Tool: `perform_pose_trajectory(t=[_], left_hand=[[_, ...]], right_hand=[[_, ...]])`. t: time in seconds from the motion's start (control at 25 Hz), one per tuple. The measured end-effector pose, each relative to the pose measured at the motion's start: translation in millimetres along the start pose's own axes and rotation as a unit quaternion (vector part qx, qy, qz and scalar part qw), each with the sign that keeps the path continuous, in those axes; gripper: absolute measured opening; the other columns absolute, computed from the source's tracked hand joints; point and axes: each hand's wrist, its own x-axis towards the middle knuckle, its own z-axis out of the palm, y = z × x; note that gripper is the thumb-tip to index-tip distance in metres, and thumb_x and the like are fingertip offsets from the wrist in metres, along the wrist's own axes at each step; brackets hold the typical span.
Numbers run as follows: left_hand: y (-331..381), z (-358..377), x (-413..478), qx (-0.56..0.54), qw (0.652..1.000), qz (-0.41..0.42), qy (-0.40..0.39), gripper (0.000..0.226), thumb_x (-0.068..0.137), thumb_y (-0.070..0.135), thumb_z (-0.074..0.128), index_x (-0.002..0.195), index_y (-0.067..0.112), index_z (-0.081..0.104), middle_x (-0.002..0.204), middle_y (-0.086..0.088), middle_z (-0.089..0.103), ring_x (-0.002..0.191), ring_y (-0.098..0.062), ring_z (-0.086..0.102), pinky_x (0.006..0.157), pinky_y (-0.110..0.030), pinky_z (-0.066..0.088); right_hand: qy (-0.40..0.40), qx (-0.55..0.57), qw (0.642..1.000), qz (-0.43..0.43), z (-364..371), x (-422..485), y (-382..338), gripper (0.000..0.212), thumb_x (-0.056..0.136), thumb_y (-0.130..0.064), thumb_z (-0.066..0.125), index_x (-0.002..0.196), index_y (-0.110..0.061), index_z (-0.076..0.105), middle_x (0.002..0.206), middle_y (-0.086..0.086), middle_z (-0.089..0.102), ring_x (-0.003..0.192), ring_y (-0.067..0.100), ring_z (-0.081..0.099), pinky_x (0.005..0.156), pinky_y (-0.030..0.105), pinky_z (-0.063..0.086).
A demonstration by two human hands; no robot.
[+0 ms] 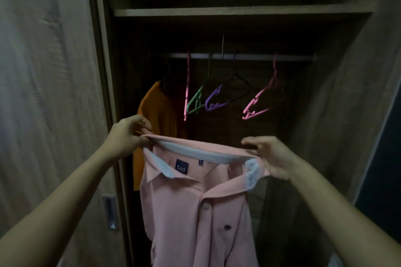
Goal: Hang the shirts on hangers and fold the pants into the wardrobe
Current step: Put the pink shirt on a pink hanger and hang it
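Note:
A pink polo shirt with a grey-lined collar hangs in front of the open wardrobe, held up by its collar. My left hand pinches the collar's left end. My right hand grips the collar's right end. Behind the shirt, a rail carries several bare hangers: pink, green, purple, black and another pink one. An orange shirt hangs at the rail's left end.
A wooden shelf spans the wardrobe above the rail. The sliding door stands to the left, with a metal handle recess. The wardrobe's right wall is close by. The interior is dark.

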Motion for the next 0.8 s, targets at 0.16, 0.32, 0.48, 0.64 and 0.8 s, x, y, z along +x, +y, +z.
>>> perform_pose_trajectory(t=[0.16, 0.32, 0.48, 0.64, 0.8], left_hand=[[19, -17, -2, -0.135, 0.990, 0.031, -0.016, 0.037, 0.074, -0.023, 0.053, 0.059, 0.010, 0.059, 0.107, 0.003, 0.061, 0.105, -0.014, 0.060, 0.074, -0.023, 0.056], [30, -20, -7, 0.158, 0.978, 0.104, 0.090, 0.027, 0.080, -0.008, 0.058, 0.090, 0.011, 0.075, 0.107, -0.003, 0.068, 0.093, -0.014, 0.062, 0.074, -0.017, 0.046], [27, -7, -11, 0.299, 0.936, 0.055, 0.178, 0.016, 0.084, 0.008, 0.058, 0.098, 0.007, 0.067, 0.103, -0.014, 0.065, 0.091, -0.037, 0.060, 0.069, -0.043, 0.045], [7, 14, -13, 0.359, 0.931, 0.038, 0.053, 0.024, 0.084, 0.008, 0.061, 0.107, 0.005, 0.066, 0.113, -0.017, 0.058, 0.097, -0.034, 0.055, 0.078, -0.044, 0.050], [8, 26, -23, 0.444, 0.896, 0.003, 0.021, 0.027, 0.090, 0.017, 0.053, 0.116, 0.015, 0.061, 0.126, -0.011, 0.043, 0.110, -0.031, 0.045, 0.075, -0.040, 0.049]], right_hand=[[0.067, -0.549, 0.804, -0.219, -5, 11, -7, 0.056, 0.061, -0.004, 0.071, 0.091, -0.038, 0.038, 0.101, 0.000, 0.040, 0.090, 0.020, 0.051, 0.073, 0.035, 0.050], [0.149, -0.707, 0.550, -0.419, 4, 22, -4, 0.058, 0.059, -0.012, 0.072, 0.105, -0.029, 0.040, 0.113, 0.002, 0.033, 0.099, 0.022, 0.043, 0.079, 0.040, 0.049], [0.045, -0.795, 0.371, -0.478, 19, 17, -2, 0.030, 0.066, -0.016, 0.072, 0.091, -0.024, 0.057, 0.107, 0.006, 0.056, 0.079, 0.019, 0.055, 0.048, 0.026, 0.040], [0.117, -0.799, 0.492, -0.325, 27, 19, 8, 0.038, 0.086, -0.014, 0.059, 0.123, -0.020, 0.054, 0.132, 0.002, 0.039, 0.108, 0.021, 0.048, 0.062, 0.026, 0.042], [0.176, -0.739, 0.615, -0.213, 31, 17, 1, 0.038, 0.084, -0.012, 0.060, 0.121, -0.018, 0.059, 0.123, 0.004, 0.040, 0.108, 0.023, 0.047, 0.080, 0.032, 0.046]])
